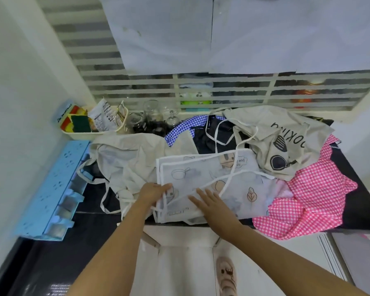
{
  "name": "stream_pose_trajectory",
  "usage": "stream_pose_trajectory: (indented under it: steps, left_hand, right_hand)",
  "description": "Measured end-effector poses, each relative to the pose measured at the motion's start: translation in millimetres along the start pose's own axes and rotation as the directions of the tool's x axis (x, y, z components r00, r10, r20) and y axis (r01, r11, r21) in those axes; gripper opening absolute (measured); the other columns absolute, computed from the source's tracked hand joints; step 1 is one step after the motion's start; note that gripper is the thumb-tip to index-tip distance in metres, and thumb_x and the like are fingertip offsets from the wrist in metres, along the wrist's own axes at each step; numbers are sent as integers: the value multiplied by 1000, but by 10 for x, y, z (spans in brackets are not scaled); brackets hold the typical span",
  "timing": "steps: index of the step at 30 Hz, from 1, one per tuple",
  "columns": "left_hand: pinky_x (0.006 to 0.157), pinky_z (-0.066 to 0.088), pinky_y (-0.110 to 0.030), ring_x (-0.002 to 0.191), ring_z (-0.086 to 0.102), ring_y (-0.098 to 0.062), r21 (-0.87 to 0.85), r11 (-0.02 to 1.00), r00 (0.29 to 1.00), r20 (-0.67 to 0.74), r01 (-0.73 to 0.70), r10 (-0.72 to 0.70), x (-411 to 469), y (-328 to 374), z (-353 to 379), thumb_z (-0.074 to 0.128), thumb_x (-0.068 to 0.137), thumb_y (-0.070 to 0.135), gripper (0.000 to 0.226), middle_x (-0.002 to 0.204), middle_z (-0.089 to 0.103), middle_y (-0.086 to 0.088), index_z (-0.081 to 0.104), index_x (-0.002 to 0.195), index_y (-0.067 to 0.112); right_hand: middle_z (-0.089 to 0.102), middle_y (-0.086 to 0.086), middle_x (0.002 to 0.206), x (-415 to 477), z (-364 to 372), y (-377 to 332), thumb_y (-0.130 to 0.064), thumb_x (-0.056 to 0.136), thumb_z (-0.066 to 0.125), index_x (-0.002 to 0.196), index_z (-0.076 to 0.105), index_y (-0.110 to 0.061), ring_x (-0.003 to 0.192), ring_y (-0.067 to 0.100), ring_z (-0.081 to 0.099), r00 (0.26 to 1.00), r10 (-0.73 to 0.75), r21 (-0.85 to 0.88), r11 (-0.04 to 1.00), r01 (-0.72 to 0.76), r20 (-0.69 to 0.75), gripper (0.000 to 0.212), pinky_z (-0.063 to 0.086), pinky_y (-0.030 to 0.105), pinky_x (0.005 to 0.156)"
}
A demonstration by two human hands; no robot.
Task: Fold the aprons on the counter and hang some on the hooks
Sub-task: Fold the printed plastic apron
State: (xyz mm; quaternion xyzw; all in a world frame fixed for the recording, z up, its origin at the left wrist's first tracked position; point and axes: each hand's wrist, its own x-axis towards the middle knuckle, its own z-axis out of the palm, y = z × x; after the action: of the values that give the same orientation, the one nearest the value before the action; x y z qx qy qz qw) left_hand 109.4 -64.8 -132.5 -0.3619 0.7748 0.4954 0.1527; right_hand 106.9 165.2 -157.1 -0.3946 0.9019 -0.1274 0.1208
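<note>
White printed apron half-folded at table front edge. Left hand grip clamped on its left edge; right hand flat, fingers apart, pressing. Beige apron, pink gingham apron still heaped; likely none hung.

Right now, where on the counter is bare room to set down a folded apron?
Bare counter shows at the near left, below the blue rack, and in a narrower strip at the far right, past the pink checked apron. The middle is crowded: aprons overlap from the beige apron to the white printed apron.
</note>
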Motion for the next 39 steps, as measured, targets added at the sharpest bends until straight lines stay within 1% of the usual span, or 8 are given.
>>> stream_pose_trajectory:
  steps: [5,9,18,21,25,29,35,39]
  left_hand:
    - [51,33,-25,53,44,-14,44,995,978,-185,-91,97,144,-72,82,70,84,14,35,58,46,-1,47,59,13]
    - [65,38,-28,73,53,-20,47,990,945,-296,-130,138,242,-70,75,68,87,16,27,65,51,2,52,64,15]
    - [78,44,-39,94,53,-34,277,917,827,-411,-288,384,193,-43,266,64,82,2,27,110,53,-20,53,107,-3]
    - [80,51,-47,98,54,-36,574,660,650,-270,-484,711,82,84,526,78,72,16,52,113,53,-19,54,114,0]
    - [78,50,-45,101,56,-37,678,562,631,-183,-474,753,10,186,779,89,56,29,85,122,54,-18,51,128,4]
    - [91,39,-37,113,47,-27,740,407,684,98,-536,723,85,124,927,72,79,40,70,133,46,-6,43,137,14]
    - [90,35,-33,107,50,-24,704,536,828,133,-466,545,183,57,936,55,93,32,27,111,57,-3,55,116,17]
    - [64,38,-32,68,48,-14,241,854,831,-221,-461,511,92,129,811,51,94,15,17,73,51,-1,52,77,13]
  right_hand:
    - [0,9,160,-18,57,49,4,89,49,153,9,-24,148,27,3,1000,5,-29,1000,-5,-10,80,-11,32,110]
    - [50,12,140,-139,170,280,7,44,78,138,39,-19,129,33,48,999,23,-186,982,-29,-32,106,21,48,115]
    - [37,15,150,-563,288,903,7,34,78,153,6,-29,147,26,-4,958,275,-285,927,-243,80,144,2,52,110]
    - [47,17,142,-513,305,894,-2,31,84,153,2,-30,142,33,21,948,301,-241,932,-270,104,149,2,50,109]
    - [50,16,140,-475,350,905,-10,31,88,152,0,-31,130,34,44,944,310,-223,933,-281,109,152,3,48,109]
    - [-6,13,155,-497,281,893,-2,76,64,144,-20,-43,142,35,-10,949,308,-178,940,-292,69,115,-24,46,110]
    - [-33,6,143,-470,233,857,0,90,43,138,-24,-24,140,30,-28,931,348,-162,930,-329,111,85,-26,49,101]
    - [-34,5,142,-467,209,857,-4,92,44,140,-24,-24,137,24,-30,924,357,-190,925,-330,134,86,-21,49,106]
